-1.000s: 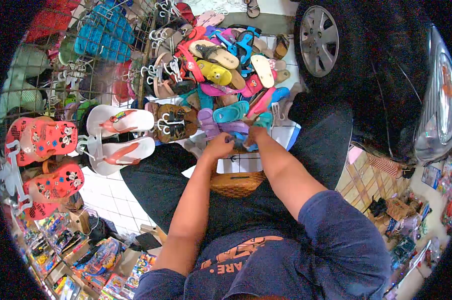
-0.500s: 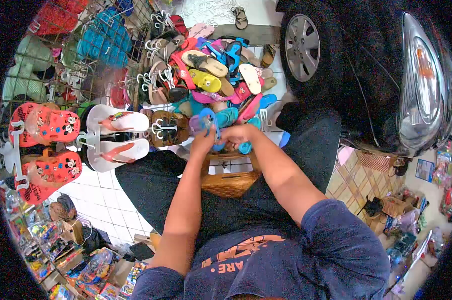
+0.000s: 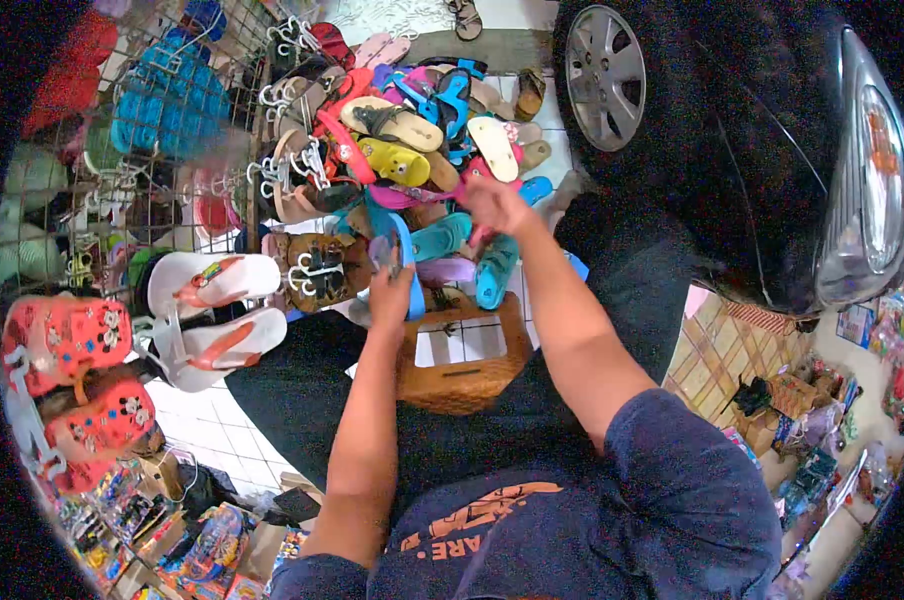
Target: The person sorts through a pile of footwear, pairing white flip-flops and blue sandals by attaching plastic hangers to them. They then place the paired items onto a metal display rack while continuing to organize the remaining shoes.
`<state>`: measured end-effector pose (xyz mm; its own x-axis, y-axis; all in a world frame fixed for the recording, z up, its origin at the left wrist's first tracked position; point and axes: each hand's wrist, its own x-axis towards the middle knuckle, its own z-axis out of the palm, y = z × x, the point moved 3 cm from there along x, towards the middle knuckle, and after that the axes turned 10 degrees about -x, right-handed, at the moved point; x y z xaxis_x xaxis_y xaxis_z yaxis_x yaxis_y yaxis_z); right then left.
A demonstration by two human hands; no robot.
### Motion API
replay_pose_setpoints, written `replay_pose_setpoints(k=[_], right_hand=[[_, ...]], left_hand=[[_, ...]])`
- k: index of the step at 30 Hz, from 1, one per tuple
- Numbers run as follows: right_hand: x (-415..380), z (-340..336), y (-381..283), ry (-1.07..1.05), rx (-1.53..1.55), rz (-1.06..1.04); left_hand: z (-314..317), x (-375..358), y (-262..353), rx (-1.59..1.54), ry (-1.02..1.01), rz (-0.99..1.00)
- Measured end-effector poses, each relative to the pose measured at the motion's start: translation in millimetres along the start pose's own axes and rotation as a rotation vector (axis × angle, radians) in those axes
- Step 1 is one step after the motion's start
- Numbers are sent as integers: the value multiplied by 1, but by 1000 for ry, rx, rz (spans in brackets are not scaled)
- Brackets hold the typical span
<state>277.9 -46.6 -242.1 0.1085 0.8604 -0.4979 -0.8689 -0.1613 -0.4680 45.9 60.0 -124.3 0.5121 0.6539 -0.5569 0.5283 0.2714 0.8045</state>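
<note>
The step in hand looks like sorting through footwear, one piece held while another is sought or lined up. The person's left hand is closed around a long, light-blue, rubbery-looking sandal, tipped up on its edge with its upper end pointing away from the body. Well to the right of that grip and farther forward, the right hand is stretched over the near side of a many-coloured heap of sandals and slippers; its fingers are blurred, so whether they hold anything cannot be told, though a bright pink piece of footwear shows just beside them. Between the two hands lies a teal, rubbery-looking slipper, and a second teal, strapped sandal sits nearer the body, below the right hand. The next move seems to call for the right fingers to settle on a single piece and lift it free without dragging its neighbours, while the left grip stays firm. Both forearms run forward from the body, the left bent upward at the wrist, the right reaching farther, above a brown, woven-patterned container nearer the body than either grip
</note>
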Motion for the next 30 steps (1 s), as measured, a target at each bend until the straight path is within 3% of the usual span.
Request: replay_pose_setpoints(k=[2, 4, 5, 7, 8, 10, 12, 14, 15, 18, 24, 26, 27, 30], right_hand=[[-9, -32, -13, 506, 164, -174], [0, -121, 10, 512, 118, -301], [-3, -133, 16, 516, 126, -297], [-19, -153, 36, 1028, 71, -156], [-18, -158, 39, 1030, 79, -152], [-19, -171, 43, 1262, -191, 63], [1, -232, 72, 1160, -274, 50], [12, -251, 75, 1062, -502, -136], [15, -253, 75, 1068, -494, -129], [29, -254, 63, 1140, -548, -366], [45, -289, 47, 1220, -604, -144], [47, -297, 50, 1215, -595, -87], [48, -301, 50, 1214, -592, -66], [48, -304, 49, 1240, -598, -32]], left_hand=[[6, -6, 3, 16, -19, -97], [11, -5, -6, -20, -33, -112], [15, -5, -9, -56, -93, -116], [19, -4, -4, 8, -190, -176], [21, -5, -1, 15, -191, -181], [24, -7, 2, 126, -225, -101], [24, -6, -12, 180, -265, -207], [28, -4, -34, -91, -256, -210], [29, -7, -13, 52, -288, -187], [32, -6, -11, 73, -329, -112], [36, 0, -27, 49, -313, -252], [36, -2, -11, 335, -149, 216], [36, -2, -6, 506, -85, 335], [37, 8, 14, 442, -88, 443]])
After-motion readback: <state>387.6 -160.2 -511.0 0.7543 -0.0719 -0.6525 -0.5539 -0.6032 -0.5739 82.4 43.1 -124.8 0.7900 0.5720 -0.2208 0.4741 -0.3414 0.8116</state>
